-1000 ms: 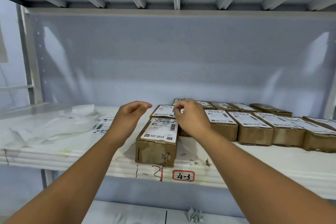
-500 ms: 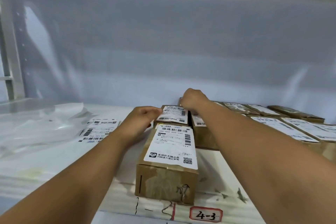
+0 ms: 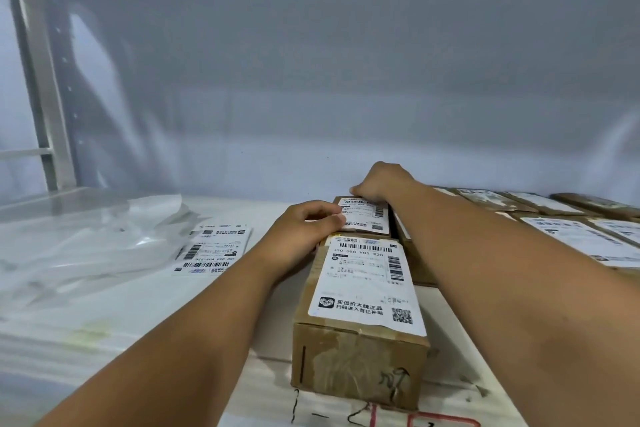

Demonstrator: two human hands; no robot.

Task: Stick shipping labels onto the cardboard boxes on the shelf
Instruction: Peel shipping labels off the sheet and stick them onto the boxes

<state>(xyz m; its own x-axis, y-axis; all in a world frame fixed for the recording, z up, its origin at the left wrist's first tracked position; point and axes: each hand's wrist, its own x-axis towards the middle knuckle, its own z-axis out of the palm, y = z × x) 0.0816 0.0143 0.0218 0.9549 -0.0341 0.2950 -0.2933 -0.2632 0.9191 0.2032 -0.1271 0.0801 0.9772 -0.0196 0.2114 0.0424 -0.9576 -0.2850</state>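
Risks (my reading)
- Crease or bubble in label (image 3: 367, 217): the two hands work opposite edges at once. If the 12 o'clock edge bonds before the middle is smoothed, the paper may pucker
- Skew: rear box (image 3: 339, 200) sits loose on shelf (image 3: 121, 315). A shove from left hand (image 3: 301, 232) at its 9 o'clock side could slide it toward the row of boxes (image 3: 561, 232) at 3 o'clock, or twist the label off square
- Right forearm passes over the 3 o'clock side of front box (image 3: 356, 360). A dropped arm could knock that box askew
- Loose labels (image 3: 214, 248) lie at 9 o'clock of the front box, beside film (image 3: 86, 236). The left forearm runs near them and could drag them

Position
- Label lies flat on top of the rear box, which is at 12 o'clock of the front box and touching it or nearly so
- Left hand: fingers curled close together, thumb tip on the label's 9 o'clock edge; pinch or press, cannot tell
- Right hand (image 3: 379, 182): knuckles up at the label's 12 o'clock edge, fingers bent down over it, tips hidden; cannot tell whether they clamp the edge or only press
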